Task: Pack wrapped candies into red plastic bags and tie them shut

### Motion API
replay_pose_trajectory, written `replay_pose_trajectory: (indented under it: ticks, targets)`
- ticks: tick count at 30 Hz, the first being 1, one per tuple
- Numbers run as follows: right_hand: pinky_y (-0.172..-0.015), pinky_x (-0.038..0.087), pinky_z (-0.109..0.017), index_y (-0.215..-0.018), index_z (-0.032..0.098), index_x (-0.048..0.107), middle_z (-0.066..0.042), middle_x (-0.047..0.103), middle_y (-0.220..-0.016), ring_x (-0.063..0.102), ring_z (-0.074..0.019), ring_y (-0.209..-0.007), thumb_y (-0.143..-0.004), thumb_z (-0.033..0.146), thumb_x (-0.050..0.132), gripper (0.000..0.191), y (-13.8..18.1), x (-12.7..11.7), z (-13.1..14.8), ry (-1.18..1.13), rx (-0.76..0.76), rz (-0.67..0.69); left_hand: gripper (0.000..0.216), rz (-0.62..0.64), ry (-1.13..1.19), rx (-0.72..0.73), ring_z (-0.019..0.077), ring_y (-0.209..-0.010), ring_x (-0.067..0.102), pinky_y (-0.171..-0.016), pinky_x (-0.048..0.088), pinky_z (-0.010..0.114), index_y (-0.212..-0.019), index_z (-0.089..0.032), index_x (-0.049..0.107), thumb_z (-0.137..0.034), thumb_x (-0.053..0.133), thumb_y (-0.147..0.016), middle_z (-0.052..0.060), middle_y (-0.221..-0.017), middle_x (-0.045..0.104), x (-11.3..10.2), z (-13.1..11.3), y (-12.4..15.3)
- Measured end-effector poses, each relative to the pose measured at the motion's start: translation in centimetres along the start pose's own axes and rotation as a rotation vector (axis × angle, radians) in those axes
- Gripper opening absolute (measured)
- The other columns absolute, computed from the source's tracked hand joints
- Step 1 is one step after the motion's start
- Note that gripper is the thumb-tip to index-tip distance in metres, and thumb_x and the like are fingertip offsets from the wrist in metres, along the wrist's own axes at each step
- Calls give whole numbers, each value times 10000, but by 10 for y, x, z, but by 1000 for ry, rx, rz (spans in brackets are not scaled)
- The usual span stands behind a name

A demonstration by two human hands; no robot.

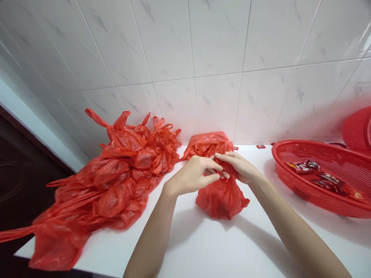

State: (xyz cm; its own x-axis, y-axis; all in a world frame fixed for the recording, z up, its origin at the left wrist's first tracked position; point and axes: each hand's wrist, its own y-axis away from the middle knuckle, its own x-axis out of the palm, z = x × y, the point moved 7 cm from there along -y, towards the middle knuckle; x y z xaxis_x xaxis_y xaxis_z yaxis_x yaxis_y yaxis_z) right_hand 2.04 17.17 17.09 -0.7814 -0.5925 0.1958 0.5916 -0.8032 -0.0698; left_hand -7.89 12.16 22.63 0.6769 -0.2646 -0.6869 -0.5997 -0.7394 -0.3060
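A red plastic bag (222, 200) with a bulging bottom rests on the white table in front of me. Both hands meet at its gathered neck. My left hand (195, 174) comes from the left with its fingers curled around the neck. From the other side, my right hand (239, 166) pinches the same bunched plastic, thumb and fingers partly hidden behind it. What the bag contains does not show through. Right behind my hands lies a heap of loose red bags (207, 141) against the wall.
At left, a large pile of filled, tied red bags (116, 189) reaches the table's front edge. A red plastic basket (290, 185) holding several wrapped snacks (307, 166) stands at right. Another red basket (358, 127) is behind it. A small red packet (261, 146) lies by the tiled wall (217, 96).
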Motion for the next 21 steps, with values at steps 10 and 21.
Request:
replay_pose_trajectory:
  ticks: [10, 21]
  targets:
    - [-684, 545, -287, -817, 129, 699, -61, 729, -749, 685, -157, -625, -890, 544, 659, 423, 12, -4, 15, 268, -87, 9, 164, -325, 108, -24, 205, -895, 707, -801, 559, 305, -968, -220, 764, -264, 651, -857, 43, -953, 771, -21, 15, -2]
    - [-523, 367, -263, -711, 181, 600, 0, 571, -593, 495, -125, -529, -991, 395, 517, 362, 36, 0, 57, 873, -533, -349, 538, -114, 628, -228, 265, -1094, 655, -844, 519, 327, -1006, -181, 742, -667, 550, -874, 100, -1024, 739, 15, 56, -29]
